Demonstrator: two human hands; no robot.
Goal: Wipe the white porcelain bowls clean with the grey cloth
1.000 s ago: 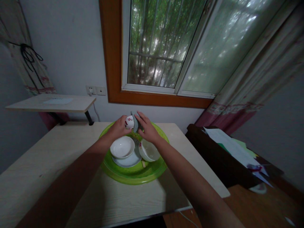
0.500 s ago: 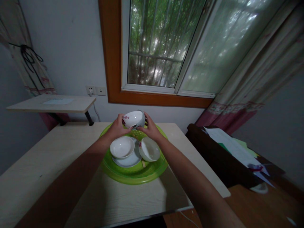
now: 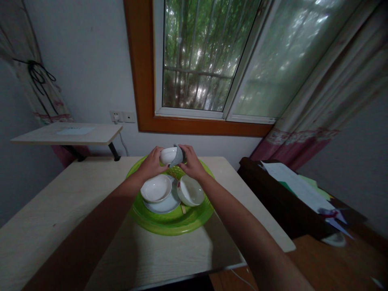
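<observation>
White bowl [image 3: 167, 155] held up over the far part of the green basin [image 3: 171, 231], gripped on its left side by the left hand [image 3: 153, 162], fingers and thumb closed about that edge, while the right hand [image 3: 191, 162] is clamped on a grey cloth [image 3: 178, 157] set against the bowl's other side. It looks like glazed ceramic, so I would expect it stiff, light enough for one hand, slick if damp, and liable to chip if knocked; the rim is probably the best place to take hold, thumb on one face and fingers on the other, with the soft cloth adding some grip opposite. Nearer the person, a second white bowl [image 3: 156, 188] sits on a pale plate [image 3: 163, 207], with a tilted bowl [image 3: 190, 190] to their right. The cloth hides the held bowl's right part, and the fingertips are partly covered, so how firmly they press cannot be told; a straw-coloured thing [image 3: 175, 171] below the hands is too obscured to name, and only one end shows of a wooden piece [image 3: 183, 209] by the tilted bowl
</observation>
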